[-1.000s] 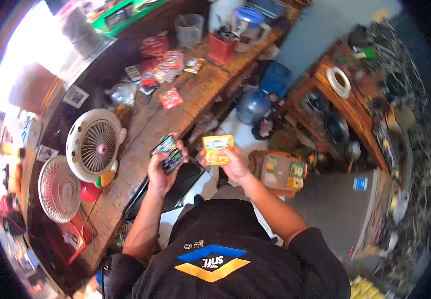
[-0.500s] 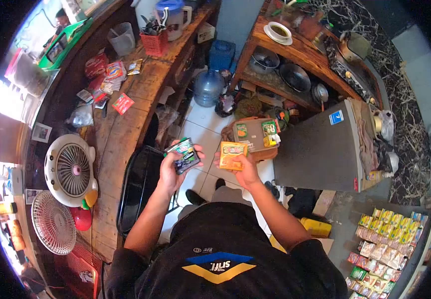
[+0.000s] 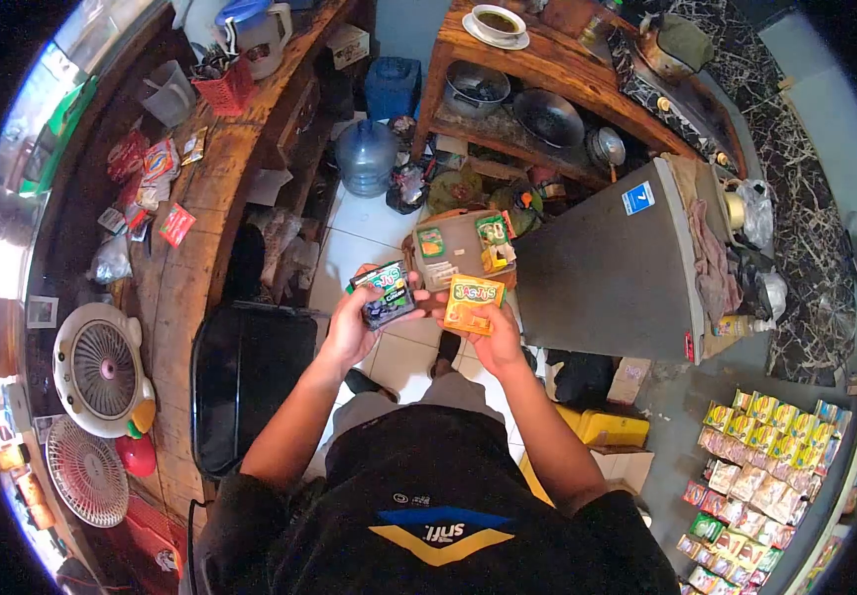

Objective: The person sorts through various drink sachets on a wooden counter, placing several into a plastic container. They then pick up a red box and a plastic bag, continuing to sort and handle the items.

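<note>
My left hand (image 3: 354,322) grips a stack of dark sachets (image 3: 385,295) with green and purple print, its thumb across their face. Close to its right, my right hand (image 3: 496,337) holds orange-yellow sachets (image 3: 473,305), thumb on the front. The fingers of both hands nearly meet between the two stacks. Beyond my hands is an open carton (image 3: 445,244) with green packets and a yellow one in it.
A wooden counter (image 3: 212,228) with sachets and a fan (image 3: 103,369) runs along the left, beside a black chair (image 3: 250,387). A grey fridge (image 3: 597,268) stands at the right. A blue water bottle (image 3: 365,159) is on the floor ahead.
The view has shifted, so the room's objects appear further left. My hands have come closer together, each still holding its sachets, and the dark stack is now turned more upright.
</note>
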A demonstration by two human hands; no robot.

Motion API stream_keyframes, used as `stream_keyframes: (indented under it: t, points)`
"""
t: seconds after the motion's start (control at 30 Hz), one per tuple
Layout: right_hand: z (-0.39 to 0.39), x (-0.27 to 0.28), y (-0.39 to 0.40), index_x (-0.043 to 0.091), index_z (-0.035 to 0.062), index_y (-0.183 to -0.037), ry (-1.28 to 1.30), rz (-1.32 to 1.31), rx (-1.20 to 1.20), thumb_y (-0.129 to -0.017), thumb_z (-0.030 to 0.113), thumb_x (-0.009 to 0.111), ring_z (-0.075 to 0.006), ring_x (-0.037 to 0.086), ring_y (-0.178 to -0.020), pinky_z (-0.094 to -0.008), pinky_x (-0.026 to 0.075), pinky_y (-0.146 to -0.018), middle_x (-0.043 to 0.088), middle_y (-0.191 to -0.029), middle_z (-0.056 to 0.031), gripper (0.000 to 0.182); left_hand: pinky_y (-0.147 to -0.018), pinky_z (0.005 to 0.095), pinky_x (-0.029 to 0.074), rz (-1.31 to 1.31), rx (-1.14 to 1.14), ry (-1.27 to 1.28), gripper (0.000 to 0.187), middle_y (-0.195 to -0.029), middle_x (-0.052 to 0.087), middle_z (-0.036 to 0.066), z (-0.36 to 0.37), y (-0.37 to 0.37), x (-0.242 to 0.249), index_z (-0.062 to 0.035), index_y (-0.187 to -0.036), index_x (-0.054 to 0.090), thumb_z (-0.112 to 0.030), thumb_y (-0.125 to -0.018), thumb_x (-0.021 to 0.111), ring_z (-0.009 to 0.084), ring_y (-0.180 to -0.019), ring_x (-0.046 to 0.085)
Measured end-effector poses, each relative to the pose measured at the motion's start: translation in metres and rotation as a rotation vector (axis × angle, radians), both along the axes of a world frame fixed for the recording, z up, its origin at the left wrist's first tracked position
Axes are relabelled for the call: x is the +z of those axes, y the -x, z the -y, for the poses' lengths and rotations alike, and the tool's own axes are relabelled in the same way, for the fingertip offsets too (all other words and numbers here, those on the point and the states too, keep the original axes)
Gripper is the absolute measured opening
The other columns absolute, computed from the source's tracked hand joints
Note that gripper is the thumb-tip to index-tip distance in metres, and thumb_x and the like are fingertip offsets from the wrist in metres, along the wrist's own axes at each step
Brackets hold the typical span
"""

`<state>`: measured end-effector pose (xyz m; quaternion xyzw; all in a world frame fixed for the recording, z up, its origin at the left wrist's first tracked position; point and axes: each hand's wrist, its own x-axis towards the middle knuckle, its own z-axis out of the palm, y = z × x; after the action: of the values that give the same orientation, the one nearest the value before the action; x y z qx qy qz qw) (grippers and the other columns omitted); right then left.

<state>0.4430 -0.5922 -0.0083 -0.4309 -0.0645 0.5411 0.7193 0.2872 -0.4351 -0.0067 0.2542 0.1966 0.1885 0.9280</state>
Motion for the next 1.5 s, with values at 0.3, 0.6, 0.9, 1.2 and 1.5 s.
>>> stream_keyframes:
  t: [0.3, 0.6, 0.9, 1.2, 1.5]
  points:
    - [0.012, -0.037, -0.116, 0.045, -0.0021, -0.127, 0.071, -0.068, 0.019, -0.085, 0.007, 0.049, -0.034, 0.064, -0.101, -0.0417, 0.052, -0.088, 0.06, -0.114, -0.0169, 0.043, -0.088, 0.0575, 0.053, -0.247, 0.059, -0.119, 0.033, -0.111, 0.059, 0.025, 0.021, -0.094, -0.033, 0.0071, -0.116, 0.043, -0.011, -0.088, 0.045, 0.043, -0.102, 0.062]
    - [0.001, -0.158, -0.2, 0.048, 0.0039, -0.128, 0.251, -0.01, 0.014, -0.084, 0.009, 0.052, -0.0163, 0.057, -0.103, -0.0301, 0.048, -0.088, 0.055, -0.116, -0.0066, 0.044, -0.08, 0.027, 0.046, -0.756, 0.152, -0.63, 0.016, -0.096, 0.059, 0.005, 0.01, -0.148, -0.136, -0.003, -0.102, 0.051, -0.002, -0.086, 0.054, 0.0115, -0.087, 0.055]
    - [-0.05, -0.261, -0.209, 0.053, 0.0028, -0.119, 0.459, 0.158, 0.16, -0.086, 0.006, 0.06, -0.0154, 0.057, -0.108, -0.0277, 0.043, -0.093, 0.063, -0.109, -0.0072, 0.034, -0.07, 0.039, 0.048, -1.3, 0.165, -0.993, 0.028, -0.078, 0.069, 0.009, -0.026, -0.188, -0.262, -0.0062, -0.097, 0.063, -0.024, -0.078, 0.073, 0.0226, -0.07, 0.066]
    - [-0.072, -0.324, -0.192, 0.051, 0.0007, -0.119, 0.399, 0.224, 0.114, -0.084, 0.003, 0.064, -0.0182, 0.058, -0.108, -0.0297, 0.046, -0.09, 0.061, -0.115, -0.0103, 0.037, -0.093, 0.0504, 0.028, -1.578, -0.006, -1.482, 0.026, -0.095, 0.067, 0.004, -0.032, -0.21, -0.289, -0.0145, -0.093, 0.068, -0.034, -0.077, 0.072, 0.0235, -0.096, 0.057]
    - [-0.079, -0.326, -0.186, 0.051, 0.0003, -0.115, 0.49, 0.29, 0.136, -0.084, 0.003, 0.065, -0.0172, 0.06, -0.103, -0.0284, 0.047, -0.09, 0.062, -0.111, -0.0109, 0.034, -0.105, 0.0565, 0.016, -1.572, 0.202, -1.727, 0.029, -0.127, 0.05, -0.002, -0.031, -0.215, -0.302, -0.0196, -0.105, 0.065, -0.03, -0.078, 0.07, 0.0232, -0.122, 0.043]
